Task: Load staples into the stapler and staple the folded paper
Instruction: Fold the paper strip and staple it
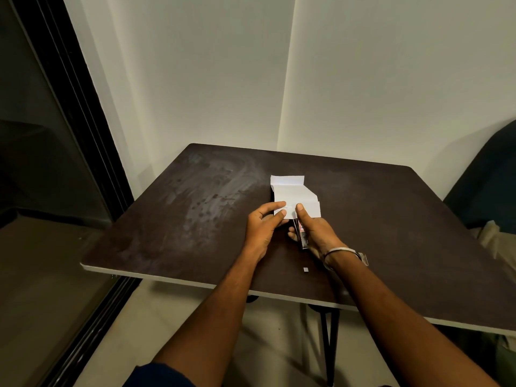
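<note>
A folded white paper (290, 192) lies on the dark table (173, 224), near its middle. My left hand (264, 226) pinches the paper's near left edge between thumb and fingers. My right hand (314, 231) grips a small dark stapler (301, 233) with a red and white label, thumb on top. The stapler's front end sits at the paper's near edge. A small strip of staples (305, 269) lies on the table just in front of my right wrist.
The table stands in a corner of two pale walls (363, 79). A dark sliding door frame (83, 113) runs along the left. A dark chair or cushion (485, 185) stands at the right. Table legs (329, 339) show under the near edge.
</note>
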